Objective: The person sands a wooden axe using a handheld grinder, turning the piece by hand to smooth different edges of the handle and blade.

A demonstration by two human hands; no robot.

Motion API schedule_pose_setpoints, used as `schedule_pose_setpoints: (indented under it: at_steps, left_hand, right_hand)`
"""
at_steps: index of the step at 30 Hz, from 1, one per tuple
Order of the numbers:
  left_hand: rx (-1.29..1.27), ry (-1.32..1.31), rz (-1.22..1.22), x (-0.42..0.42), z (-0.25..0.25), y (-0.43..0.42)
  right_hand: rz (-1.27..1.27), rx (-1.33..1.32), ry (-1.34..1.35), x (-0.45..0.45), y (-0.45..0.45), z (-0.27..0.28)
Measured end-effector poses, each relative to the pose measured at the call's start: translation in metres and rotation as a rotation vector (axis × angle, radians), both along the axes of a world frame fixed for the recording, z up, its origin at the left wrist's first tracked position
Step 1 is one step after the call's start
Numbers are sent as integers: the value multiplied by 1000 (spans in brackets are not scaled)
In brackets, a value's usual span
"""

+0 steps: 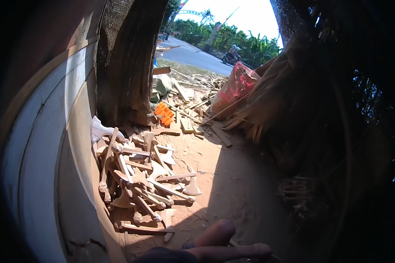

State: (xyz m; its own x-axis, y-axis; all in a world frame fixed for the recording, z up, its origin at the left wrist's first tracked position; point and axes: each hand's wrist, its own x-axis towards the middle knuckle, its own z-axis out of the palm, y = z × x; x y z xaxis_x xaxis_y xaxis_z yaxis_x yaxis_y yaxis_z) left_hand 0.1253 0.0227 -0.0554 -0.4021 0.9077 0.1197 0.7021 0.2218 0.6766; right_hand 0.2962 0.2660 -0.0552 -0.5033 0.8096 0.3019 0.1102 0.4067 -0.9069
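Observation:
Neither my left hand nor my right hand shows in the head view. At the bottom edge are what look like my bent bare legs [217,233], with dark cloth beside them. In front and to the left lies a heap of carved wooden axes [136,177], with pale handles and broad flat blades. They rest loosely across each other on the sandy ground. One axe [192,186] at the heap's right edge lies partly in sunlight. The nearest axe [147,229] lies close to the shadow's edge.
A curved pale board wall [44,144] runs along the left, beside a dark post [129,65]. Beyond are wood offcuts [186,118], an orange plastic piece [164,114] and a red sack [235,90]. A motorcycle rider [233,53] is on the road [193,56]. Deep shadow covers the right.

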Motion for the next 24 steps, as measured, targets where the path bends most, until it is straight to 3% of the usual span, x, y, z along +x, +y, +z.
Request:
schedule_pose_setpoints:
  at_steps: [10, 12, 13, 14, 15, 17, 18, 24]
  left_hand:
    - [-115, 100, -134, 17, -55, 57]
    - [-206, 105, -153, 18, -47, 59]
    - [-212, 151, -151, 23, -30, 53]
    - [-105, 139, -141, 21, -54, 58]
    - [-179, 116, -159, 18, -63, 70]
    - [-147, 39, -129, 11, -105, 87]
    - [-316, -107, -145, 15, -70, 89]
    - [-215, 108, -290, 17, -123, 116]
  right_hand:
    - [51, -249, 114, 106, 79, -88]
    - [-118, -372, 13, 101, 34, -64]
    - [-133, -182, -253, 104, 20, -47]
    - [-88, -176, -214, 104, 11, -48]
    - [-25, -130, -84, 110, 27, -95]
    - [-53, 1, -308, 112, 18, -96]
    - [-61, 3, -360, 108, 7, -81]
    - [74, -238, -404, 99, -16, -84]
